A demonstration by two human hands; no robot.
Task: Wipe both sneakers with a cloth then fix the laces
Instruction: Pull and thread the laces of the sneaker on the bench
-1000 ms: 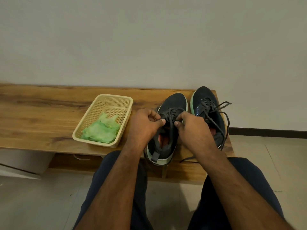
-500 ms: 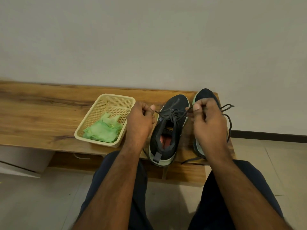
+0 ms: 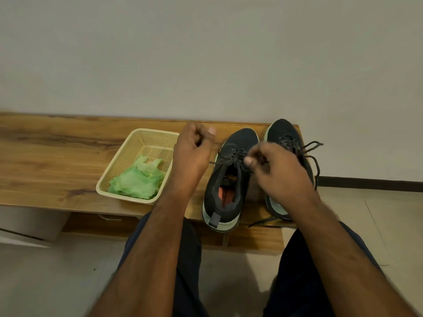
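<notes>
- Wall point(image 3: 206, 53): plain pale surface filling the upper half of the view, directly behind the bench.
- Floor point(image 3: 57, 282): light tiles below the bench, with a dark skirting strip along the wall at the right.
- Wooden bench point(image 3: 45, 156): long grained top set against the wall; it carries the basket and both sneakers.
- Person's legs point(image 3: 187, 259): dark trousers at the lower edge, close to the bench front.
- Left hand point(image 3: 194, 154): raised over the gap between the basket and the near sneaker, hiding the basket's right corner. Fingers curled into a loose fist around one end of the lace point(image 3: 217, 161), which runs taut from the shoe's eyelets into the fist.
- Right hand point(image 3: 277, 170): lies over the near sneaker's tongue and covers much of the far sneaker's middle. Thumb and forefinger are pinched together at the lacing; the other fingers are curled.
- Near sneaker point(image 3: 229, 179): dark upper, pale green sole, toe toward the wall, heel at the bench's front edge.
- Far sneaker point(image 3: 283, 136): same pair, just beside the first on the right, its loose laces point(image 3: 313, 152) spilling off the bench end.
- Basket point(image 3: 128, 154): cream perforated plastic tray, left of the sneakers.
- Green cloth point(image 3: 137, 181): crumpled in the basket's near part.
</notes>
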